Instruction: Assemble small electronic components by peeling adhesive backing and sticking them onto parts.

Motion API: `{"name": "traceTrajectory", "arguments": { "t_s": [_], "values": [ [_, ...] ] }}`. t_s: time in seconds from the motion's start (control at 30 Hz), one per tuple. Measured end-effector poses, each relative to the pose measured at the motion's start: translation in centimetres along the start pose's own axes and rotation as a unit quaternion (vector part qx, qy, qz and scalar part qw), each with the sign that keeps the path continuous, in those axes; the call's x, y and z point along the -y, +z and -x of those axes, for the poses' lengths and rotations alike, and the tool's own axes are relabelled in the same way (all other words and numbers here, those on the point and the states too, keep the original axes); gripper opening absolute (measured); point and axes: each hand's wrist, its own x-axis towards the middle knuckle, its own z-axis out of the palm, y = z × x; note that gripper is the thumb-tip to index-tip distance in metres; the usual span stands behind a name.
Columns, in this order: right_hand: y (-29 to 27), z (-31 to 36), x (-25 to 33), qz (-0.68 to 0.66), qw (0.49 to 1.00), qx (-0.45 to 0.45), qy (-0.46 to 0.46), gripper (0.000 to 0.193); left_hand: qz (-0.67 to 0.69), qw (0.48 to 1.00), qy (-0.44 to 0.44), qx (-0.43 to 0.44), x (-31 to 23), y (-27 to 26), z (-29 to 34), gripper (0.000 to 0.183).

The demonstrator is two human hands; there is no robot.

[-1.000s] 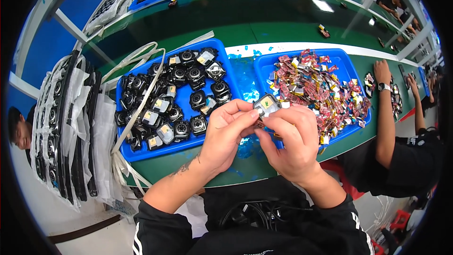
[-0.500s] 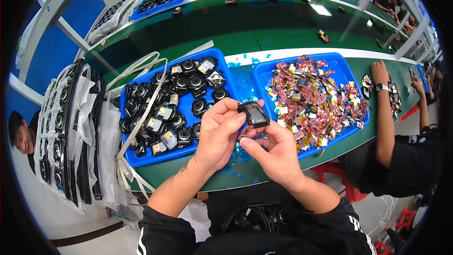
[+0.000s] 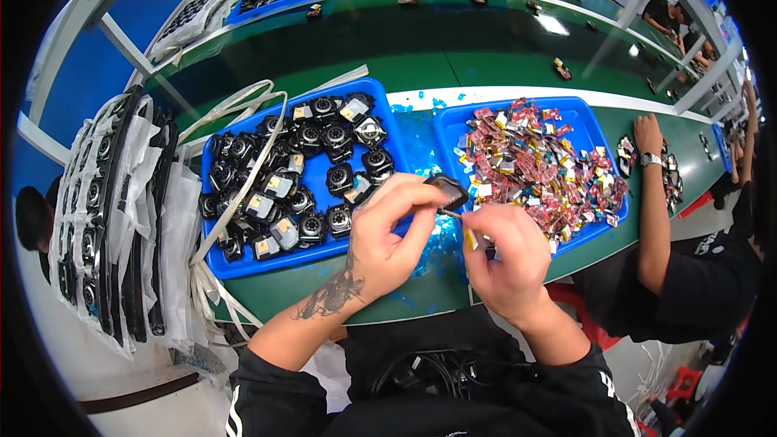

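My left hand (image 3: 387, 231) is closed round a black, square-cornered watch case (image 3: 450, 193), its fingers curled behind it and its dark face tilted. Close beside it, my right hand (image 3: 511, 257) pinches a small flat yellow-and-white piece (image 3: 470, 238), partly hidden by the fingers. It resembles the pieces in the right tray. Both hands are above the table's near edge, between two blue trays. Black watch cases (image 3: 311, 137), some with a pale block inside, fill much of the left tray (image 3: 320, 186). Pink, yellow and white small parts (image 3: 538, 170) are heaped in the right tray (image 3: 589, 136).
White straps (image 3: 247, 186) hang across the left tray. Stacked black trays in plastic wrap (image 3: 101, 210) stand at the left. Beyond the white ledge, a green belt (image 3: 380, 40) bears scattered small parts. A co-worker's forearm (image 3: 654, 218) rests on the table at the right.
My right hand has drawn down and right from the case, now with the yellow-and-white piece in its pinch. My left hand has turned, tipping the case and baring more of the forearm tattoo.
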Motion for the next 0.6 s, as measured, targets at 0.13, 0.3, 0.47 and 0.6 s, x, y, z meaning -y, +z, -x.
{"name": "traceTrajectory", "arguments": {
  "t_s": [0.13, 0.3, 0.47, 0.6],
  "values": [
    [-0.7, -0.2, -0.2, 0.093, 0.989, -0.01, -0.119, 0.032, -0.079, 0.994, 0.064, 0.048, -0.9, -0.3, -0.5, 0.025],
    [-1.6, -0.1, 0.7, 0.027, 0.995, 0.014, -0.095, 0.032, -0.137, 0.97, 0.195, 0.056, -0.5, -0.9, -0.4, 0.022],
    [-2.7, 1.8, 2.1, -0.303, 0.921, 0.011, 0.246, 0.027, -0.158, 0.965, 0.199, 0.059, -1.3, -0.8, -0.6, 0.021],
    [-3.2, 0.7, 0.6, -0.439, 0.81, 0.104, 0.375, 0.025, -0.175, 0.948, 0.255, 0.075, -0.7, -0.9, 0.0, 0.02]
  ]
}}
